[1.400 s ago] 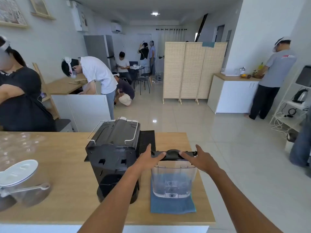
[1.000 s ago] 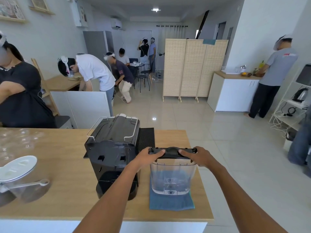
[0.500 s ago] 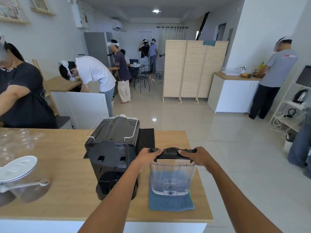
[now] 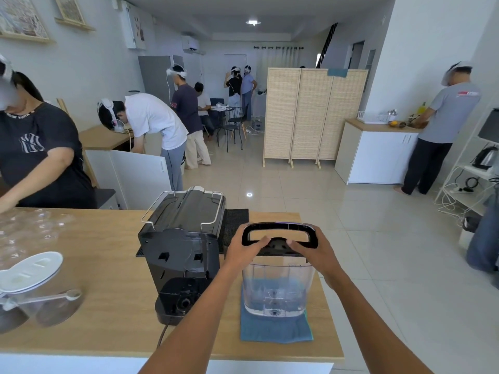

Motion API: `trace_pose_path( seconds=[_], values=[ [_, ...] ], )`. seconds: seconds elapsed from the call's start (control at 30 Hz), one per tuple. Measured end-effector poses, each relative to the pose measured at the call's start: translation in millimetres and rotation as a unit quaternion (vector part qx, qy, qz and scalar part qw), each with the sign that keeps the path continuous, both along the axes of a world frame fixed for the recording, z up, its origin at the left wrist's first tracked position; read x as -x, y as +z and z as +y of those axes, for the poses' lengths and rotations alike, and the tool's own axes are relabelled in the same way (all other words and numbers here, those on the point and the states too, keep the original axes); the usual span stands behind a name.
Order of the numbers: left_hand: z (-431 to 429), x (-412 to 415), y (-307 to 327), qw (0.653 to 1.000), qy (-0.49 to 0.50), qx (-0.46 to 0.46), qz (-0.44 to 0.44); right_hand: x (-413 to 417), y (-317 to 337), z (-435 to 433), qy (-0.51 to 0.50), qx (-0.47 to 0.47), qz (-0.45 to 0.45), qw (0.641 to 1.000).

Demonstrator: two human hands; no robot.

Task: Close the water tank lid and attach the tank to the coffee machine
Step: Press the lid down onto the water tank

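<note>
A clear plastic water tank [image 4: 278,287] stands upright on a blue cloth [image 4: 275,329] at the right of the wooden counter. Its black lid [image 4: 279,247] lies flat on top, and the black loop handle [image 4: 279,229] now stands up above it. My left hand [image 4: 244,249] grips the lid's left end and my right hand [image 4: 314,251] grips its right end. The black coffee machine [image 4: 183,247] stands just left of the tank, its back towards me, a small gap between them.
A black mat [image 4: 236,225] lies behind the machine. At the counter's left are a clear jar with a white lid [image 4: 29,273] and several glasses [image 4: 32,228]. A person in black [image 4: 40,157] leans over that end. The counter edge [image 4: 332,319] drops off just right of the cloth.
The tank's handle has swung from flat on the lid to upright. Both hands stayed on the lid's ends. The tank has not left the cloth.
</note>
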State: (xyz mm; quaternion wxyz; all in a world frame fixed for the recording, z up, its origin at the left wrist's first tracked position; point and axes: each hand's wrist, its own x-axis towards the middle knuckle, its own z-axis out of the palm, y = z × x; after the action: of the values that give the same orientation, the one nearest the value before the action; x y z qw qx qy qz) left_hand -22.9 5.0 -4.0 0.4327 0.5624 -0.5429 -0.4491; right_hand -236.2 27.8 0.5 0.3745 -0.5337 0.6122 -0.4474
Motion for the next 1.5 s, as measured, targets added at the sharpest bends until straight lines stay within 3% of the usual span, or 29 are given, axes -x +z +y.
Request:
trace_pose_path(
  seconds=[0.27,0.43,0.73,1.17,1.5],
  values=[
    [6,13,5,0.990,0.085,0.011,0.111,-13,0,2,-0.085,0.034,-0.087,0.992],
    [10,19,9,0.990,0.090,-0.003,0.111,-17,0,6,-0.100,0.033,-0.104,0.989],
    [11,10,4,0.996,0.041,-0.005,0.085,-6,-7,1,-0.036,0.004,-0.080,0.996],
    [27,-17,-22,0.985,-0.130,-0.002,-0.115,18,-23,18,0.122,-0.025,0.088,0.988],
    [32,-18,-27,0.974,-0.128,0.061,-0.179,17,-40,16,0.121,0.022,0.127,0.984]
  ],
)
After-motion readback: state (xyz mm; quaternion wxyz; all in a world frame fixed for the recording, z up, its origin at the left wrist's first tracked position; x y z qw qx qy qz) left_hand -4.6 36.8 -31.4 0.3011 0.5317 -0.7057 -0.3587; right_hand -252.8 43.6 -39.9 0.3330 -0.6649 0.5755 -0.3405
